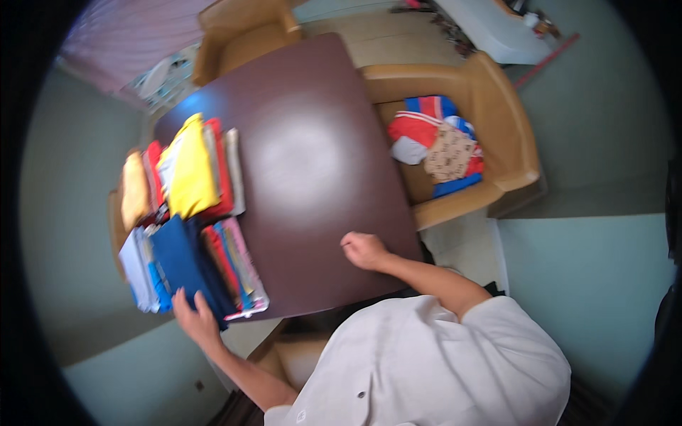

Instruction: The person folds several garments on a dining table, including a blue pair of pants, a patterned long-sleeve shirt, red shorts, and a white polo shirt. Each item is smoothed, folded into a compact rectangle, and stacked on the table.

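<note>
My left hand (196,318) lies with its fingers apart against the near end of a dark blue folded garment (175,248) at the table's left side. That garment sits in a row of folded clothes, between light blue ones (137,266) on its left and a pink one (243,254) at the right end. Behind this row stands a second one, where a yellow folded garment (192,170) sticks up highest. Over the near right part of the table, my right hand (364,250) is closed in a loose fist, and no object shows in it.
The dark brown table (312,234) has a bright glare in its middle. On the right, a tan armchair (515,128) holds a loose heap of red, blue and beige clothes (449,153). Another tan armchair (249,42) stands at the far end.
</note>
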`<state>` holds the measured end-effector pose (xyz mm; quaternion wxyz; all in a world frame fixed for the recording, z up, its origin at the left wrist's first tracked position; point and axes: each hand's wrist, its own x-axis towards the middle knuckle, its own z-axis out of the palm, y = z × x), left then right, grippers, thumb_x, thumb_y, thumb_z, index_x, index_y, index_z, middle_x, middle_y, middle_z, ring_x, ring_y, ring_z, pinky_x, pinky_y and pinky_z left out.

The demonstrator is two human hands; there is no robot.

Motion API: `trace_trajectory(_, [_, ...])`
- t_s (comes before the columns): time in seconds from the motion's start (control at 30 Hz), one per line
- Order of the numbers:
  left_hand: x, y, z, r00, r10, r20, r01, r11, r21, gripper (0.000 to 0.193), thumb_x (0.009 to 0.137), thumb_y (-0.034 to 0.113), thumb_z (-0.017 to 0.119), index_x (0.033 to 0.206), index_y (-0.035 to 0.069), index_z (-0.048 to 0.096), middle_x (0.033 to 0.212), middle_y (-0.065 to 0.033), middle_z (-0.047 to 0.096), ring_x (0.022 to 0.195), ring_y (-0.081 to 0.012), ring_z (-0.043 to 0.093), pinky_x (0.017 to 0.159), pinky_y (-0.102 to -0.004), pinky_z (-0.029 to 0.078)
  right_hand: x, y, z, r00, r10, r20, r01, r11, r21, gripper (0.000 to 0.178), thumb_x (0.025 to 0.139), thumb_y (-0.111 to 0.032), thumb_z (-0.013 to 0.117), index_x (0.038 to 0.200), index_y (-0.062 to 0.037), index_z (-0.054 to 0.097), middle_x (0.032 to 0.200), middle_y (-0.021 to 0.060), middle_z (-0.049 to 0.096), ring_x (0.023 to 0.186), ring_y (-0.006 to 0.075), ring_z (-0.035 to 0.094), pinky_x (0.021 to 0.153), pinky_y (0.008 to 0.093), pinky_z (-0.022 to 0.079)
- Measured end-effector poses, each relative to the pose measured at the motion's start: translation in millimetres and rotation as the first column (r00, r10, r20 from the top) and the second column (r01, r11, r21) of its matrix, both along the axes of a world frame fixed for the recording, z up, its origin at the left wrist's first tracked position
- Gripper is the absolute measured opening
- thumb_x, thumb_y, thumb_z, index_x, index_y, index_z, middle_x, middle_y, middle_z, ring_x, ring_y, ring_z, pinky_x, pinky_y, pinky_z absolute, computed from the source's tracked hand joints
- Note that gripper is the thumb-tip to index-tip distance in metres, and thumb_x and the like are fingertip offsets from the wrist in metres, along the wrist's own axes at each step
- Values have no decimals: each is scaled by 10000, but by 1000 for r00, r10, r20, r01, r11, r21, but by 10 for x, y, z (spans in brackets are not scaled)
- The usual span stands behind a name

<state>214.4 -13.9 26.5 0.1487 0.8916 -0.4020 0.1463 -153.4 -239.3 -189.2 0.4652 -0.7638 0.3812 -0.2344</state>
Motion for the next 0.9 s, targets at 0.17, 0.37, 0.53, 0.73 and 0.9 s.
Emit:
trace_trajectory(0.17, [-1071,-720,-184,932,-133,-337,31,956,-290,293,996,82,650,1256,-55,651,1310,-198,670,1271,-334,605,1114,-418,430,-103,-151,23,976,173,134,-193,968,158,113,924,-108,594,995,-47,657,924,182,717,873,393,702,779,480,561])
trace_trajectory(0.37, [-2275,-1978,-1233,759,-246,-602,205,969,-138,425,978,152,682,1351,-34,601,1456,-234,567,1410,-383,490,1169,-454,376,-573,-600,48,935,291,201,-348,861,371,155,946,-113,574,1032,-19,663,888,178,722,806,329,717,735,432,567])
trace_trajectory(0.53, [-2939,-3072,-1896,875,-225,-429,350,906,239,698,996,353,622,1572,39,384,1662,-233,295,1548,-436,232,1237,-589,186,-1358,-1269,148,984,-31,173,-118,615,779,141,975,-155,626,971,-22,672,831,60,713,596,127,669,527,306,553])
trace_trajectory(0.73, [-3276,-3822,-2110,962,-50,-268,143,930,338,741,1000,411,513,1637,110,280,1719,-146,207,1594,-351,142,1264,-576,68,-2439,-1960,-1122,953,-302,-37,283,835,473,124,943,-136,640,956,-23,688,857,142,736,818,245,721,720,396,563])
trace_trajectory(0.9, [-3156,-3835,-2130,961,-101,-256,183,929,321,734,983,346,537,1633,111,290,1715,-119,237,1591,-335,165,1271,-550,70,-2925,-2538,-1447,800,-521,-297,579,545,606,105,979,-146,640,1017,-55,677,833,39,707,629,110,653,504,285,515])
